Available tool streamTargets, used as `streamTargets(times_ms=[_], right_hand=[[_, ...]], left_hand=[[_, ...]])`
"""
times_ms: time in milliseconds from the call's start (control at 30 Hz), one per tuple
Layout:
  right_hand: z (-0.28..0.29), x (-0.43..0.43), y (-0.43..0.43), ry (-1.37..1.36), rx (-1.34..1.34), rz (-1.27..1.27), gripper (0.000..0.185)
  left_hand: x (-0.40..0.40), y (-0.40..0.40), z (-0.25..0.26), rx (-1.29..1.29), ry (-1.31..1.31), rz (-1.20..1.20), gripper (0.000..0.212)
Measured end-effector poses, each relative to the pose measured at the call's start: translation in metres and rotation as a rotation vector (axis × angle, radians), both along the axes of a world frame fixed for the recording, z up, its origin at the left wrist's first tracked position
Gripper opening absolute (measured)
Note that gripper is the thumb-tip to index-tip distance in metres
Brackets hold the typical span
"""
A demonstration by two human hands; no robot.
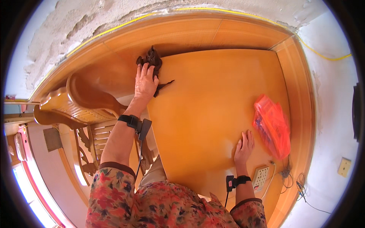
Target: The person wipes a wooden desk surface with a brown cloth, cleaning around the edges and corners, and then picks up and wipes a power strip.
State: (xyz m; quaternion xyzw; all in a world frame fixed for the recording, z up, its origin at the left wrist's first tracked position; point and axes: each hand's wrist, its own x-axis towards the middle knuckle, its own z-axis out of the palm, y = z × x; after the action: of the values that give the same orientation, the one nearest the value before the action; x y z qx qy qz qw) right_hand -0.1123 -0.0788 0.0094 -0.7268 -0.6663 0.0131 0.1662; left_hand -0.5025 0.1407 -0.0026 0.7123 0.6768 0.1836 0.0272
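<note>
My left hand (146, 82) is on a crumpled dark brown cloth (154, 59) at the far left corner of an orange-brown wooden tabletop (205, 108). The cloth bunches up beyond my fingers, and one thin end of it trails onto the tabletop beside my thumb. My palm hides part of it. Near the right side, my right hand (244, 146) rests on the tabletop with nothing in it. A red plastic bag (272, 126) with something inside lies just to the right of that hand.
A white power strip (261, 178) with a cable lies near my right wrist, and thin wires (300, 188) hang at the right. Wooden panelling (188, 31) borders the far and right sides. A carved wooden chair (79, 105) stands at the left.
</note>
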Motion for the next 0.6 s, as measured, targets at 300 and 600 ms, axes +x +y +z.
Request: streamTargets(times_ms=[300, 600], right_hand=[[-0.020, 0.008, -0.001, -0.035, 0.072, 0.002, 0.033], [-0.022, 0.007, 0.000, -0.043, 0.152, 0.013, 0.033]], left_hand=[[0.035, -0.172, 0.012, -0.107, -0.178, 0.027, 0.044], [0.078, -0.378, 0.028, -0.166, -0.130, -0.215, 0.050]])
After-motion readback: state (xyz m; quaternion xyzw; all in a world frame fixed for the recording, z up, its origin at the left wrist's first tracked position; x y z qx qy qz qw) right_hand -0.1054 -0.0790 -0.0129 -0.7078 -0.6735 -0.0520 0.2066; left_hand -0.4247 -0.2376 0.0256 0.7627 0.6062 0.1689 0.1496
